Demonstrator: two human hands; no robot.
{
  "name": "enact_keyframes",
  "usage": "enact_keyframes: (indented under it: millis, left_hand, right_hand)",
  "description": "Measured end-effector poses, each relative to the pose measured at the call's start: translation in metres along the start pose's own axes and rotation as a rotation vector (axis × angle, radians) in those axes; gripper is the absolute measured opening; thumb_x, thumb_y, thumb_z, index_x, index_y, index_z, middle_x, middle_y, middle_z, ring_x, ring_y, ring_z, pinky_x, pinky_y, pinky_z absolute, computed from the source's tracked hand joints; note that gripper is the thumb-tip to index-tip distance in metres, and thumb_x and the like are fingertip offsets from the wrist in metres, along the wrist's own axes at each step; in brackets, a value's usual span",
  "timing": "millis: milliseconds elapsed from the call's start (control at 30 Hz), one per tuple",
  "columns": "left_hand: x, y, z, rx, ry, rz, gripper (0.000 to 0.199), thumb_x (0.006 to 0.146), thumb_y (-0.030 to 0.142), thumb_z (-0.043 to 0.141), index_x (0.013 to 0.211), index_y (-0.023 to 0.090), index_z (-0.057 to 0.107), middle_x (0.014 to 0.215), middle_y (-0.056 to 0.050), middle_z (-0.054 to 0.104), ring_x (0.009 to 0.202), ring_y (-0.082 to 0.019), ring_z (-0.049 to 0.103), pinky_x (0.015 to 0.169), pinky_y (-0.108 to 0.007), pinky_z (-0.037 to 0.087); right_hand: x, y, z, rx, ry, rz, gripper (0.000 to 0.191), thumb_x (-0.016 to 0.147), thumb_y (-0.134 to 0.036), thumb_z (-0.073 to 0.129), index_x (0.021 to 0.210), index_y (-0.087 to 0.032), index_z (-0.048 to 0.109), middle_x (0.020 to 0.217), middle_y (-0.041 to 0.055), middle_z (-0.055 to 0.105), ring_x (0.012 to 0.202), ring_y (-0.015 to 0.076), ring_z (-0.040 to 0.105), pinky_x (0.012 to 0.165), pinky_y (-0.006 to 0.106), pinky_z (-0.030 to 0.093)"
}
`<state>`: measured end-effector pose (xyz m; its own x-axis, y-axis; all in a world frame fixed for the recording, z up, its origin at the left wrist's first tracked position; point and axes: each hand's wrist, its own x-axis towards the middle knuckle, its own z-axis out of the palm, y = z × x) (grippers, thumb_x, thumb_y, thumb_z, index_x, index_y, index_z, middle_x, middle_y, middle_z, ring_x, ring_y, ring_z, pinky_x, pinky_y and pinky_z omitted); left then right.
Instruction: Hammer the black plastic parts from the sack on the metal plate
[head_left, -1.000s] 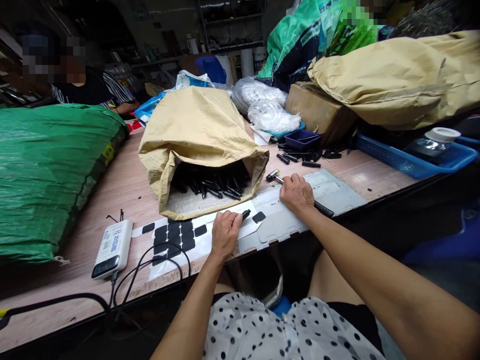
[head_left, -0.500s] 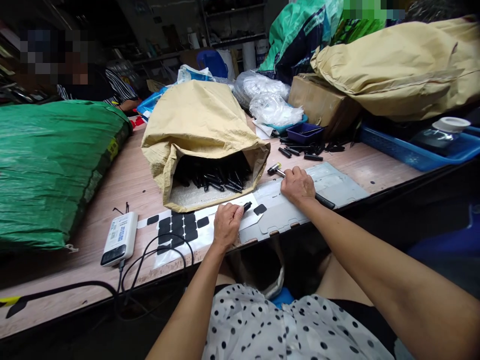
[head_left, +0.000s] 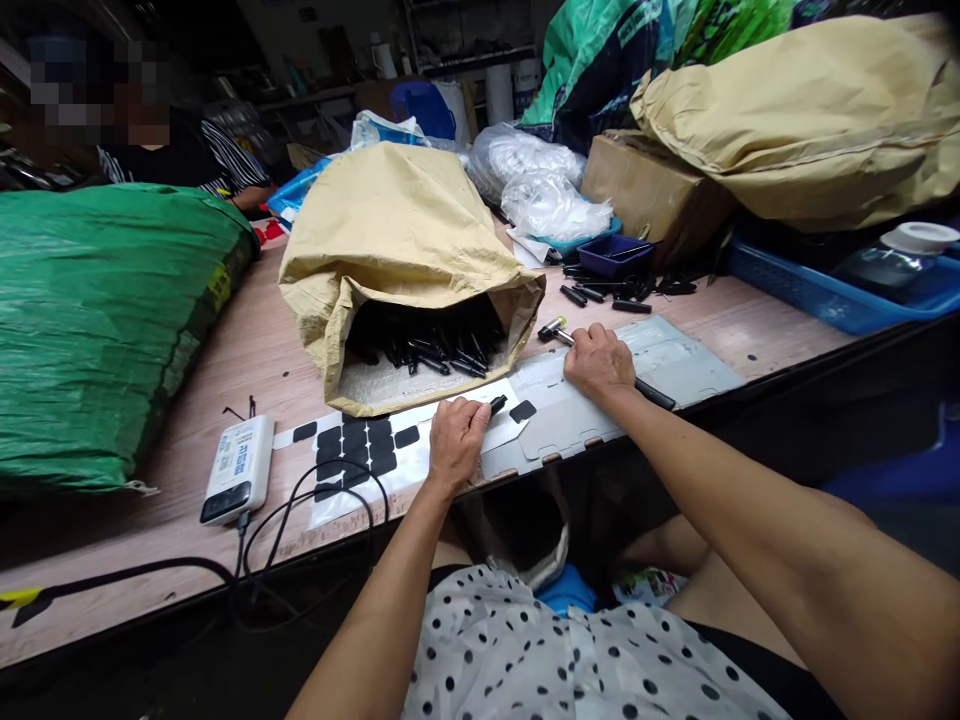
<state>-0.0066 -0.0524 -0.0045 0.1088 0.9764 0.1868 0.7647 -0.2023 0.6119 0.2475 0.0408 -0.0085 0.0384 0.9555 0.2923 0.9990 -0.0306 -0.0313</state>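
My left hand (head_left: 456,440) is closed round a small black cylindrical part (head_left: 497,404) whose end sticks out past the fingers, over the white sheet at the table's front edge. Closed round a small hammer (head_left: 655,394), my right hand (head_left: 598,362) rests on a grey board (head_left: 679,358); the hammer's head with a yellow face points to the upper left. Beside my left hand lies a sheet of black square stickers (head_left: 354,455). One loose black square (head_left: 523,411) is between the hands. Behind them a tan sack (head_left: 405,225) lies open, with many black pieces (head_left: 442,345) inside.
A white power bank (head_left: 238,468) with black cables and a green sack (head_left: 112,330) are at left. Further right are a purple tray (head_left: 611,262), loose black pieces, a cardboard box (head_left: 645,190) and a blue basket (head_left: 810,288). A person in dark clothing (head_left: 180,150) sits across the table.
The view has shifted slightly. Both hands keep their grips and stay in nearly the same places on the table.
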Motion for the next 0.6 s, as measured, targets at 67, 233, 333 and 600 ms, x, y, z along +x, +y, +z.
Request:
enact_keyframes:
  millis: [67,233,333,600]
  left_hand:
    - [0.0006,-0.0004,0.0004,0.007,0.001,0.001,0.033,0.102,0.036,0.046,0.081,0.023,0.068,0.089,-0.004,0.067,0.089,-0.024,0.051,0.083,-0.037,0.039]
    - [0.0004,0.0020,-0.0008,-0.008,-0.004,-0.003,0.028,0.101,0.036,0.050,0.084,0.024,0.070,0.089,-0.003,0.069,0.091,-0.023,0.052,0.084,-0.036,0.039]
    - [-0.0001,0.0032,-0.0013,-0.020,0.005,0.003,0.024,0.099,0.035,0.055,0.084,0.024,0.070,0.089,-0.002,0.069,0.091,-0.023,0.052,0.084,-0.036,0.040]
    - [-0.0016,0.0045,-0.0018,-0.041,0.025,0.014,0.020,0.096,0.033,0.058,0.083,0.023,0.070,0.089,-0.002,0.069,0.091,-0.023,0.053,0.084,-0.036,0.041]
  right_hand:
    - [0.0000,-0.0001,-0.0004,0.002,-0.004,0.002,0.031,0.095,-0.027,0.043,0.114,-0.014,0.062,0.115,0.0161,0.059,0.103,0.0278,0.052,0.079,0.036,0.036]
    - [0.0004,0.0004,-0.0008,0.005,-0.007,0.011,0.031,0.093,-0.028,0.043,0.114,-0.014,0.063,0.115,0.0156,0.059,0.103,0.0279,0.051,0.080,0.037,0.037]
    - [0.0004,0.0010,0.0001,0.005,-0.002,0.007,0.032,0.093,-0.028,0.043,0.114,-0.015,0.063,0.115,0.0149,0.059,0.103,0.0279,0.052,0.080,0.037,0.037]
    - [-0.0006,0.0014,0.0015,0.005,-0.006,0.003,0.032,0.095,-0.028,0.041,0.114,-0.014,0.062,0.116,0.0156,0.059,0.105,0.0281,0.052,0.082,0.036,0.036]
